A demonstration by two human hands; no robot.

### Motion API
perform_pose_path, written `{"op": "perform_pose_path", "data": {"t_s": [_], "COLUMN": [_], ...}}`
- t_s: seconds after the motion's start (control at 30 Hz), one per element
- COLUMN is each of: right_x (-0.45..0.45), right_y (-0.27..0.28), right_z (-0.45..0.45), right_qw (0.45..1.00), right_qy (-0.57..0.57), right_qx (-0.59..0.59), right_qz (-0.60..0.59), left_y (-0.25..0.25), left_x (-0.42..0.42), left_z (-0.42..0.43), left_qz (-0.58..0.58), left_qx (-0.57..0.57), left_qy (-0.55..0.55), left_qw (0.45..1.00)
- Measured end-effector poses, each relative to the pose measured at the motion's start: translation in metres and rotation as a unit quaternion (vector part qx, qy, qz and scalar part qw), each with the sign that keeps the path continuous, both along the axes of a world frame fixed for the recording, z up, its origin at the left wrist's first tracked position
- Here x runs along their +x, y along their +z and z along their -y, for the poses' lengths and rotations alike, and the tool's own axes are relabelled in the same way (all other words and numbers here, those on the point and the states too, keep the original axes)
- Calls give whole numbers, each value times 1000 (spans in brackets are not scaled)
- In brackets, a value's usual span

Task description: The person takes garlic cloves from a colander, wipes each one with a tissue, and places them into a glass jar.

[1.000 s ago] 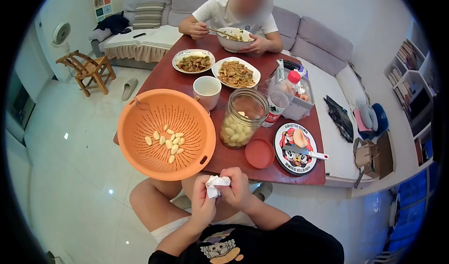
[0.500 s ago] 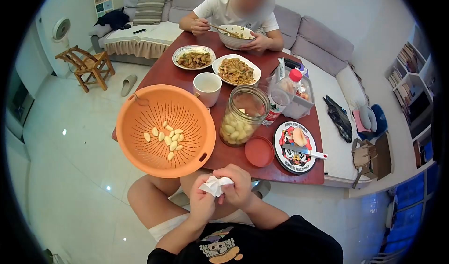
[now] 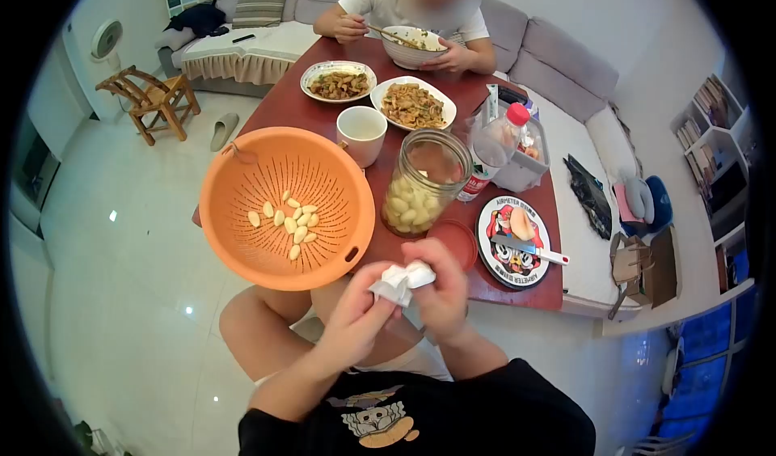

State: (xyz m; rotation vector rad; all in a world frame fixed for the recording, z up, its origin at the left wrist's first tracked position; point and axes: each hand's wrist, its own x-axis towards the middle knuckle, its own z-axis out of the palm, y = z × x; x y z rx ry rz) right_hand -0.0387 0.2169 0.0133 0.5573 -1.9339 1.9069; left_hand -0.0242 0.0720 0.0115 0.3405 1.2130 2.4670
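A crumpled white tissue is pinched between my two hands, just off the near table edge. My left hand grips its left part, and my right hand closes on its right part; whether anything lies inside is hidden. Left of them, an orange colander holds several peeled garlic cloves. Beyond my hands stands an open glass jar, partly filled with pale cloves. A red lid lies beside the jar, partly behind my right hand.
On the red table are a white cup, two dishes of food, a bottle, a grey bin and a plate with a knife. Across it, a person holds chopsticks and a bowl.
Both my hands, with the tissue between them, have risen and shifted right toward the jar and lid. The view has tilted slightly, so the table's things sit higher.
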Motion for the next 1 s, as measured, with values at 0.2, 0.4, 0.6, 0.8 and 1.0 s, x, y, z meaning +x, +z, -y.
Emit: {"op": "perform_pose_path", "data": {"t_s": [0.2, 0.4, 0.6, 0.8, 1.0], "right_x": [-42, -83, -124, -123, -96], "right_y": [46, 87, 86, 80, 101], "right_z": [-42, -72, -88, -86, -45], "right_qw": [992, 998, 992, 998, 973], "right_qy": [69, -24, -82, -50, -8], "right_qx": [-104, 7, 66, 4, 114], "right_qz": [-3, -60, -71, -27, -200], "left_y": [67, 95, 93, 89, 118], "left_x": [-58, -121, -171, -177, -130], "left_z": [-6, -31, -53, -49, -12], "left_qz": [-62, -187, -318, -359, -257], "left_qx": [-112, -151, -301, -287, -226], "left_qy": [-44, -46, 25, 65, 48], "left_qw": [991, 970, 899, 885, 938]}}
